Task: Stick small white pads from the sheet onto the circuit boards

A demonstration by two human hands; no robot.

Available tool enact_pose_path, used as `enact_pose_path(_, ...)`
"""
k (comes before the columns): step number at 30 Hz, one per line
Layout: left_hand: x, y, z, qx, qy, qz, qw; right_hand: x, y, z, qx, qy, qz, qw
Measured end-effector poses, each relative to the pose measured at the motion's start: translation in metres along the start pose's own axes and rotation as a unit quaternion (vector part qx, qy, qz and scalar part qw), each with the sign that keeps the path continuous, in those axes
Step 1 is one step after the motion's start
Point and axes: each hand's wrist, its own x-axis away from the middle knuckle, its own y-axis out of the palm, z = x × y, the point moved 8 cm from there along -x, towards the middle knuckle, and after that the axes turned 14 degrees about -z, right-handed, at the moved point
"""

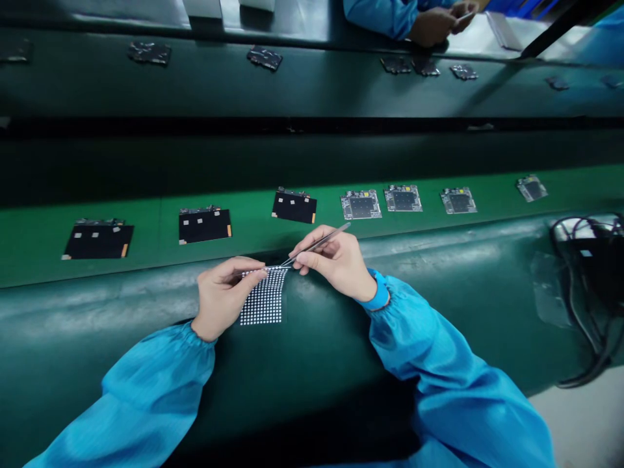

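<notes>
My left hand pinches the upper edge of a sheet of tiny white square stickers, which lies on the dark green mat. My right hand holds slim metal tweezers, their tips touching the sheet's top edge. Beyond my hands, on a green conveyor belt, lie several circuit boards. Those on the left, such as one, are covered in black film with small white patches. Those on the right, such as one, show bare metal shields.
Blue sleeves cover both my arms. A bundle of black cables lies at the right of the mat. Across a dark gap, a second belt carries several more boards, and a co-worker's hands in blue sleeves work beyond it.
</notes>
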Motion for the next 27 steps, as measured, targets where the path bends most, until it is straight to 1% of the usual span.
enact_pose_path(3, 0.001, 0.000, -0.001, -0.006, -0.005, 0.001, 1.000, -0.001, 0.000, 0.001, 0.000, 0.000, -0.003, 1.000)
enact_pose_path(9, 0.001, 0.001, 0.001, -0.004, 0.012, -0.004, 1.000, -0.001, -0.003, 0.003, -0.001, -0.001, 0.000, 1.000)
enact_pose_path(15, 0.000, 0.002, 0.002, -0.003, 0.013, -0.008, 1.000, 0.001, 0.002, -0.004, -0.002, -0.010, 0.002, 1.000)
enact_pose_path(17, 0.001, 0.002, 0.001, -0.006, 0.008, -0.006, 1.000, 0.001, -0.006, -0.007, 0.007, -0.015, 0.013, 1.000)
enact_pose_path(18, 0.002, 0.001, 0.000, -0.010, 0.002, -0.003, 1.000, 0.001, -0.016, -0.009, 0.016, -0.022, 0.026, 0.999)
enact_pose_path(19, 0.003, 0.000, -0.002, -0.015, -0.005, 0.001, 1.000, 0.000, -0.031, -0.011, 0.030, -0.034, 0.047, 0.998)
enact_pose_path(20, 0.004, -0.001, -0.004, -0.022, -0.013, 0.005, 1.000, 0.000, -0.052, -0.014, 0.047, -0.050, 0.079, 0.995)
enact_pose_path(23, 0.006, -0.004, -0.011, -0.038, -0.025, 0.011, 0.999, 0.006, -0.132, -0.020, 0.100, -0.093, 0.211, 0.968)
enact_pose_path(25, 0.007, -0.005, -0.014, -0.041, -0.023, 0.008, 0.999, 0.009, -0.180, -0.015, 0.124, -0.058, 0.275, 0.952)
enact_pose_path(26, 0.007, -0.005, -0.014, -0.040, -0.021, 0.008, 0.999, 0.010, -0.199, -0.012, 0.129, -0.038, 0.296, 0.946)
enact_pose_path(27, 0.007, -0.005, -0.014, -0.039, -0.019, 0.009, 0.999, 0.010, -0.213, -0.008, 0.132, -0.018, 0.308, 0.942)
